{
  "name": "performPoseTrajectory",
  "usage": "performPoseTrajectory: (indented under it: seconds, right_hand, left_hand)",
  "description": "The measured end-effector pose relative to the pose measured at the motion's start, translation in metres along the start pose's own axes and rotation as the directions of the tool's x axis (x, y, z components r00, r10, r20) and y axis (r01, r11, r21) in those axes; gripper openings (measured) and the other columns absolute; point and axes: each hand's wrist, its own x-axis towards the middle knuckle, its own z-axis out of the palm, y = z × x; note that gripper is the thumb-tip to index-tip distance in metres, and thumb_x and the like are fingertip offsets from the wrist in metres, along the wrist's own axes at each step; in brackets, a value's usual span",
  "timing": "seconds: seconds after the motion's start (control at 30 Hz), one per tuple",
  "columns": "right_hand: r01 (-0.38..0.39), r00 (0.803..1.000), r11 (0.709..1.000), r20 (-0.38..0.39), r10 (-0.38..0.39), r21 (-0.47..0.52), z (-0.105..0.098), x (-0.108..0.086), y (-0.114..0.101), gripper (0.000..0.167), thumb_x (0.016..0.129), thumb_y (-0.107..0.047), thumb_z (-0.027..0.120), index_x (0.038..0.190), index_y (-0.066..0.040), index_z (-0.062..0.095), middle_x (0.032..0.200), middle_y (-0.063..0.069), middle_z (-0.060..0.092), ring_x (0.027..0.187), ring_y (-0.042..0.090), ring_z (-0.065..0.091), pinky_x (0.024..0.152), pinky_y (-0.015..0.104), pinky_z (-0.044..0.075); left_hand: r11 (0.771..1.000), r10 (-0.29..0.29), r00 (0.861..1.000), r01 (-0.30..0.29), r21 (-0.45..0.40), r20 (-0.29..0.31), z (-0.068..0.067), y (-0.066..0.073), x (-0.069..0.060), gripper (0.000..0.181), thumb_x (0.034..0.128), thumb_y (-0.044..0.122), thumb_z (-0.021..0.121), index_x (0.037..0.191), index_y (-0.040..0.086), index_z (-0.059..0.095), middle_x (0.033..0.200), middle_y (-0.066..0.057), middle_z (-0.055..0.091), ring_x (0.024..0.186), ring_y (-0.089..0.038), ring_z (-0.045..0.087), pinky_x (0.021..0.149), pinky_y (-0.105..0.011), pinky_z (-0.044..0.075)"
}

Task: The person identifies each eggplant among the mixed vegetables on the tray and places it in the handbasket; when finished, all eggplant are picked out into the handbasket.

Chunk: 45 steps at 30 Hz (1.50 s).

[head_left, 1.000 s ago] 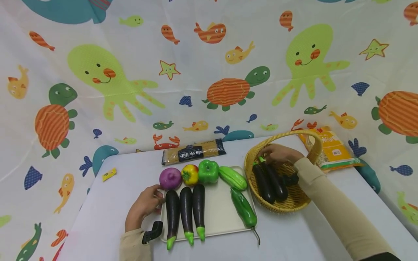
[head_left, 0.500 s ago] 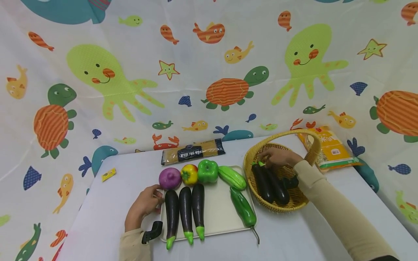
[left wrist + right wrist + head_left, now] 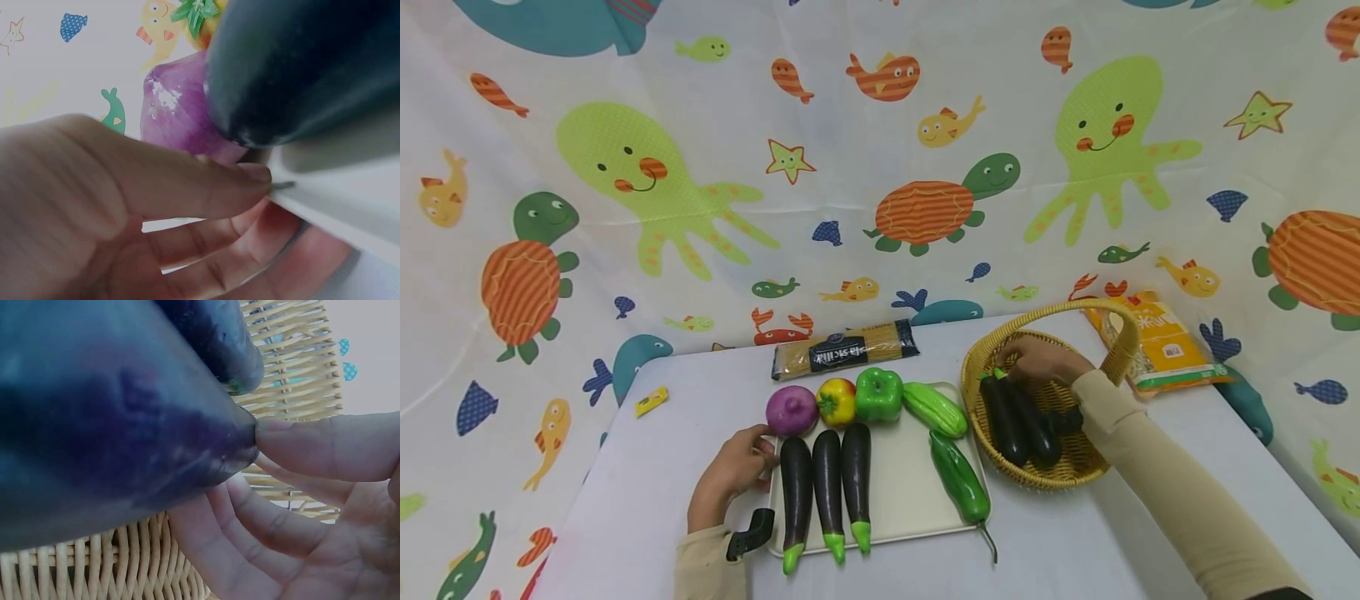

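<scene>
At the left rim of the cream tray (image 3: 891, 500), my left hand (image 3: 733, 467) pinches the edge, thumb on top and fingers underneath. Three dark eggplants (image 3: 827, 483) lie side by side on the tray, with the purple onion (image 3: 792, 410) just beyond them. My right hand (image 3: 1041, 358) reaches into the wicker basket (image 3: 1026, 477) and grips the end of an eggplant (image 3: 206, 444) between thumb and fingers. A second eggplant (image 3: 1003, 421) lies alongside it. Part of the basket's contents is hidden under my right wrist.
The tray also bears a yellow-red pepper (image 3: 837, 402), a green bell pepper (image 3: 879, 394), a ridged green vegetable (image 3: 935, 408) and a long green pepper (image 3: 958, 477). Behind it lies a pasta pack (image 3: 846, 350). An orange bag (image 3: 1165, 342) stands behind the basket; a yellow packet (image 3: 651, 402) lies left.
Inside the basket, my right fingers and the eggplant's stem end have shifted very slightly. My left hand and the tray have stayed where they were.
</scene>
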Motion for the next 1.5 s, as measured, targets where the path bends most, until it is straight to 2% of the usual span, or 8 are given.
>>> performPoseTrajectory:
  seconds: [0.33, 0.7, 0.87, 1.0, 1.13, 1.27, 1.4, 1.5]
  right_hand:
    - [0.005, 1.000, 1.000, 0.003, -0.005, 0.007, -0.003, -0.002, 0.000, 0.028, 0.091, 0.001, 0.059, 0.118, 0.006, 0.064, 0.105, 0.015, 0.059, 0.080, 0.022, 0.058, 0.067, 0.033, 0.057]
    - [-0.039, 0.999, 0.999, -0.003, 0.039, 0.024, -0.004, -0.003, 0.001, 0.024, 0.094, 0.000, 0.058, 0.116, 0.004, 0.065, 0.093, 0.010, 0.060, 0.079, 0.022, 0.058, 0.069, 0.034, 0.059]
    - [-0.017, 1.000, 1.000, -0.005, 0.017, 0.020, -0.004, -0.006, 0.001, 0.023, 0.095, 0.000, 0.055, 0.115, 0.007, 0.064, 0.091, 0.010, 0.060, 0.077, 0.021, 0.058, 0.067, 0.035, 0.059]
    - [0.058, 0.996, 0.991, -0.058, -0.066, -0.121, -0.002, -0.014, -0.005, 0.021, 0.099, -0.006, 0.055, 0.113, 0.007, 0.065, 0.090, 0.011, 0.061, 0.076, 0.021, 0.057, 0.066, 0.036, 0.056]
    - [0.062, 0.986, 0.952, -0.128, -0.104, -0.299, 0.003, -0.032, -0.017, 0.036, 0.105, -0.025, 0.054, 0.125, 0.003, 0.064, 0.114, 0.019, 0.066, 0.100, 0.034, 0.064, 0.087, 0.050, 0.056]
    - [0.046, 0.982, 0.932, -0.154, -0.108, -0.359, 0.012, -0.056, -0.029, 0.057, 0.109, -0.040, 0.044, 0.142, 0.006, 0.053, 0.142, 0.030, 0.052, 0.133, 0.051, 0.046, 0.111, 0.066, 0.039]
    - [0.053, 0.967, 0.910, -0.207, -0.150, -0.412, 0.028, -0.079, -0.036, 0.063, 0.109, -0.045, 0.040, 0.143, 0.006, 0.052, 0.148, 0.039, 0.040, 0.138, 0.059, 0.034, 0.113, 0.073, 0.028]
    - [0.037, 0.942, 0.896, -0.284, -0.179, -0.442, 0.046, -0.096, -0.040, 0.060, 0.108, -0.045, 0.044, 0.143, 0.002, 0.055, 0.150, 0.040, 0.037, 0.138, 0.061, 0.032, 0.112, 0.076, 0.026]
  left_hand:
    - [1.000, -0.007, 1.000, 0.007, 0.001, 0.002, 0.001, 0.002, 0.000, 0.053, 0.0832, -0.013, 0.059, 0.135, -0.015, 0.049, 0.095, -0.017, 0.058, 0.079, -0.026, 0.059, 0.057, -0.039, 0.064]
    - [1.000, -0.004, 1.000, 0.004, 0.007, 0.001, 0.002, 0.004, 0.001, 0.050, 0.0835, -0.013, 0.060, 0.133, -0.014, 0.051, 0.094, -0.017, 0.058, 0.077, -0.025, 0.059, 0.056, -0.039, 0.063]
    - [1.000, -0.006, 1.000, 0.006, 0.007, 0.004, 0.002, 0.005, 0.002, 0.050, 0.0836, -0.013, 0.060, 0.133, -0.015, 0.051, 0.094, -0.017, 0.058, 0.077, -0.025, 0.059, 0.056, -0.039, 0.063]
    - [1.000, -0.009, 1.000, 0.009, 0.004, 0.008, 0.002, 0.004, 0.003, 0.051, 0.0840, -0.013, 0.060, 0.134, -0.015, 0.050, 0.095, -0.017, 0.058, 0.078, -0.025, 0.059, 0.056, -0.039, 0.063]
    - [1.000, -0.012, 1.000, 0.012, 0.001, 0.008, 0.001, 0.004, 0.003, 0.050, 0.0846, -0.014, 0.060, 0.134, -0.015, 0.051, 0.094, -0.017, 0.058, 0.077, -0.025, 0.059, 0.056, -0.039, 0.063]
    - [1.000, -0.010, 1.000, 0.010, -0.001, 0.007, 0.001, 0.003, 0.003, 0.050, 0.0848, -0.014, 0.059, 0.134, -0.015, 0.051, 0.095, -0.017, 0.058, 0.076, -0.026, 0.059, 0.056, -0.040, 0.063]
    - [1.000, -0.009, 1.000, 0.009, 0.006, 0.006, 0.000, 0.002, 0.003, 0.050, 0.0845, -0.013, 0.060, 0.134, -0.015, 0.051, 0.095, -0.017, 0.058, 0.077, -0.025, 0.059, 0.056, -0.040, 0.063]
    - [1.000, -0.008, 1.000, 0.008, 0.012, 0.001, 0.000, 0.002, 0.001, 0.050, 0.0838, -0.013, 0.060, 0.133, -0.014, 0.051, 0.094, -0.017, 0.058, 0.077, -0.025, 0.059, 0.056, -0.039, 0.063]
